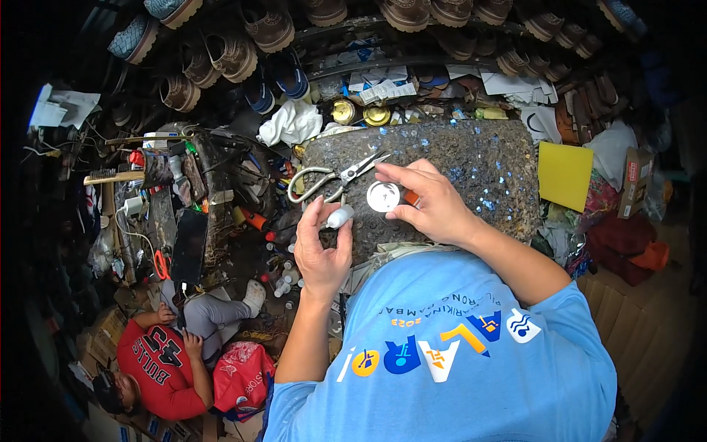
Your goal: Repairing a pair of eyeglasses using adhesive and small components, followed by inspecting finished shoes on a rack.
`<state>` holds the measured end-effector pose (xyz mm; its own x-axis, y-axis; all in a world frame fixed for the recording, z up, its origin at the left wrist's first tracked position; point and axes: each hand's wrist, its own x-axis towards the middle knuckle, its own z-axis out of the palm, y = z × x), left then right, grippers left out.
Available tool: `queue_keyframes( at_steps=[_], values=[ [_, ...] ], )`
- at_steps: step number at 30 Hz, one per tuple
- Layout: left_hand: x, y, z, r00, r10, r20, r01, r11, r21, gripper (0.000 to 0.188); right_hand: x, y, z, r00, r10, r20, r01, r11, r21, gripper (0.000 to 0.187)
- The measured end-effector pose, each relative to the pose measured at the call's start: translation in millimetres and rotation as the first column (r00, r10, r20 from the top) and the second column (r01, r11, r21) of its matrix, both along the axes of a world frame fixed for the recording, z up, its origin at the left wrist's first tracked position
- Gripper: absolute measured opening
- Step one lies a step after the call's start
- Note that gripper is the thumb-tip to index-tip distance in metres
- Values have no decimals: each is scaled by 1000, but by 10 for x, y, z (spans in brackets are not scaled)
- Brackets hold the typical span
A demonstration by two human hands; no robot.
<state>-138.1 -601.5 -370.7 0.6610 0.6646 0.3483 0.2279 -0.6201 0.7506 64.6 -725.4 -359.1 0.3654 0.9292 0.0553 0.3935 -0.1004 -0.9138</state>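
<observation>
Small white plastic bottle | pinched in left hand fingers | right hand fingers grip round white disc | metal scissors on speckled stone slab

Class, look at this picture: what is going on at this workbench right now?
A person in a blue shirt works over a dark, speckled stone slab. The left hand holds a small white bottle; the right hand holds a small round white disc. Metal scissors lie on the slab beside them.
</observation>
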Motion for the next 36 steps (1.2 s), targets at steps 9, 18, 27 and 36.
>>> queue_keyframes(
  at_steps=[9,18,27,36],
  values=[
    [-48,15,21,998,42,-39,-44,998,-46,45,-46,296,-269,888,201,414,-151,977,-151,74],
    [-28,61,20,997,21,-76,-16,998,68,32,-72,282,-152,818,127,561,-72,990,-119,75],
    [70,61,49,989,3,-151,16,992,128,33,31,304,-297,828,204,522,-130,976,-175,91],
    [106,116,-51,962,22,-274,40,975,218,35,158,135,-290,864,141,484,-108,990,-95,86]
  ],
)
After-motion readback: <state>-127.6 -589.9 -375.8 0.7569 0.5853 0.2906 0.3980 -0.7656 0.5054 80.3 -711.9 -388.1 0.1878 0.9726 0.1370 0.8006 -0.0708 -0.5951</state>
